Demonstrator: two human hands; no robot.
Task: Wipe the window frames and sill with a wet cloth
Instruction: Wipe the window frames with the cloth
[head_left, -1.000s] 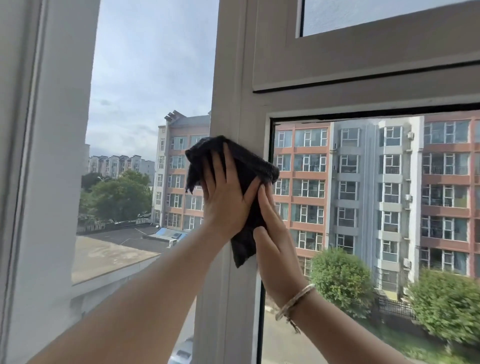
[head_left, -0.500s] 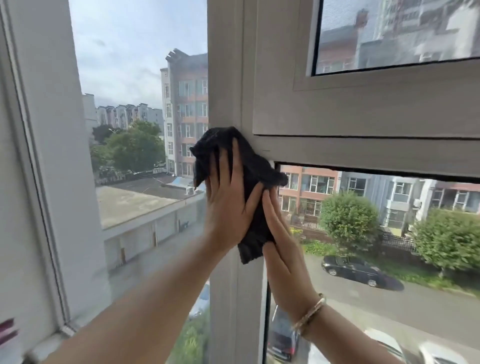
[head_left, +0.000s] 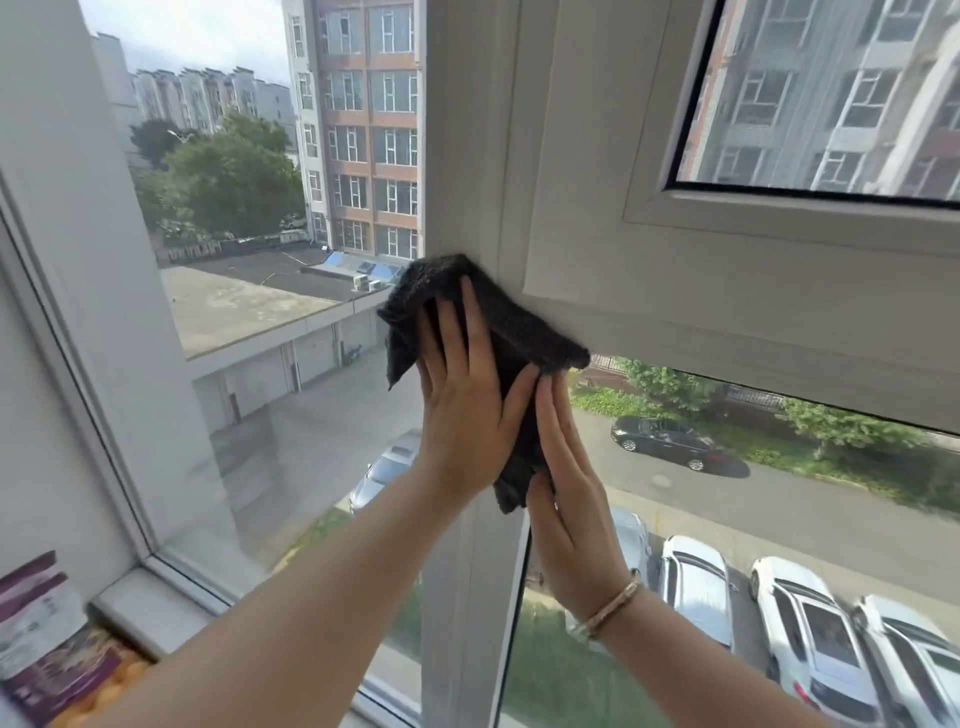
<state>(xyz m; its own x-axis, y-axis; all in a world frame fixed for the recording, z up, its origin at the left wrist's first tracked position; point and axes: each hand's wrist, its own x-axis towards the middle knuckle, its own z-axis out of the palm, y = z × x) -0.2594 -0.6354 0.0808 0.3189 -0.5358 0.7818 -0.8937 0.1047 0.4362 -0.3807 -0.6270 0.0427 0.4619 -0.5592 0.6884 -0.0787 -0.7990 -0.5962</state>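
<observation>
Both palms — left hand (head_left: 467, 410), right hand (head_left: 571, 499) — hide cloth (head_left: 519, 327) middle; mullion (head_left: 467, 597) beneath

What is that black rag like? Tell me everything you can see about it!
The dark charcoal, fuzzy-looking cloth is bunched and folded, pressed flat against the white upright window frame post where it meets the crossbar. The left hand spreads over it; the right hand, wearing a thin bracelet, pushes its lower right edge. One corner droops left, another hangs below.

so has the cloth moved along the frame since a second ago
Cannot tell for sure: the camera tilted down. The cloth seems a little closer to the corner of the upper sash on the upright post.
</observation>
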